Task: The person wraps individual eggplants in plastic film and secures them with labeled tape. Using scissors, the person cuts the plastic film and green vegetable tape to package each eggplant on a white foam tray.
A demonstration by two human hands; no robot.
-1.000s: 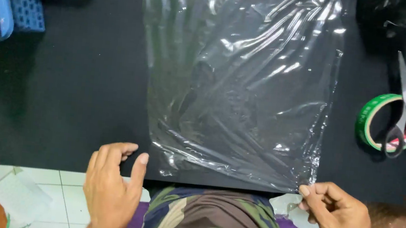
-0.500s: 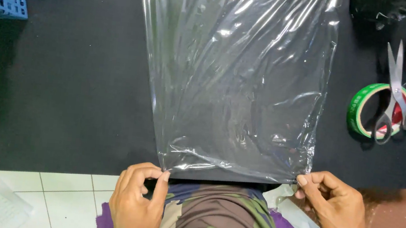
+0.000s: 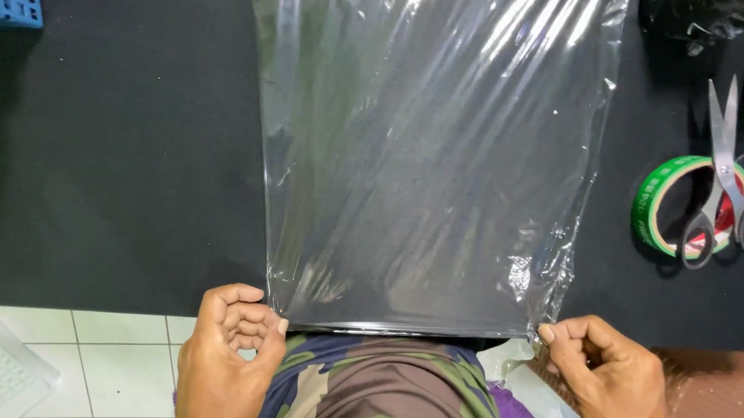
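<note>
Evidently the left hand (image 3: 228, 351) and right hand (image 3: 599, 371) each pinch a near corner of the clear plastic sheet (image 3: 425, 141), keeping it taut; it lies flat on the black table (image 3: 102, 144), near edge at the table's rim. Scissors (image 3: 725, 182) rest across a green tape roll (image 3: 667, 208), well apart to the right.

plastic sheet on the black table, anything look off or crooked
The clear plastic sheet lies fairly square, but its near right corner is crumpled beside the right hand. The left hand pinches the other corner. No tear shows.
</note>
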